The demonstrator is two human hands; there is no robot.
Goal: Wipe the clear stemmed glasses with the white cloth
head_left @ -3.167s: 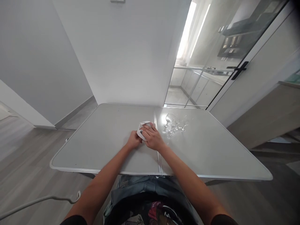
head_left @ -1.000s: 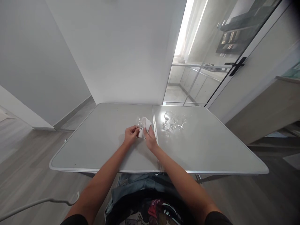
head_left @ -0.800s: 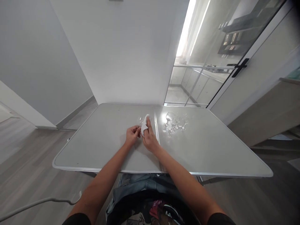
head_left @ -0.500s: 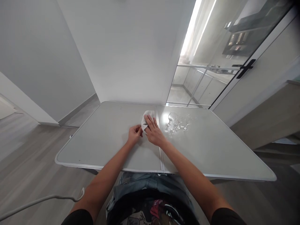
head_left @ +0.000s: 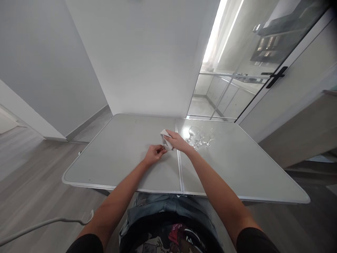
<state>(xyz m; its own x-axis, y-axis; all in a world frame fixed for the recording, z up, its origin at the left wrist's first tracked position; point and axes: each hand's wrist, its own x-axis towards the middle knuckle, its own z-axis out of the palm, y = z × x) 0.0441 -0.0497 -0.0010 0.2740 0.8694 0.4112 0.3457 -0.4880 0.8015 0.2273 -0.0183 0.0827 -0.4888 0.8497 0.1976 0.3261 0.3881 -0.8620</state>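
Note:
My right hand (head_left: 177,140) is closed on a white cloth (head_left: 165,137), folded around a clear glass that is mostly hidden. My left hand (head_left: 154,154) pinches what looks like the stem or foot of that glass (head_left: 165,149), just below and left of the cloth. Both hands are close together above the table, left of its centre seam. To the right of my right hand, several clear stemmed glasses (head_left: 194,132) stand grouped on the table.
The pale grey folding table (head_left: 226,165) has a metal rim and a seam across its middle. A white wall (head_left: 152,63) rises behind it. At the right is a glass door with a black handle (head_left: 276,77). A pale curved rod (head_left: 52,222) shows at lower left.
My right hand has turned from lying flat over the cloth to gripping it from the right side. My left hand has shifted slightly right and down.

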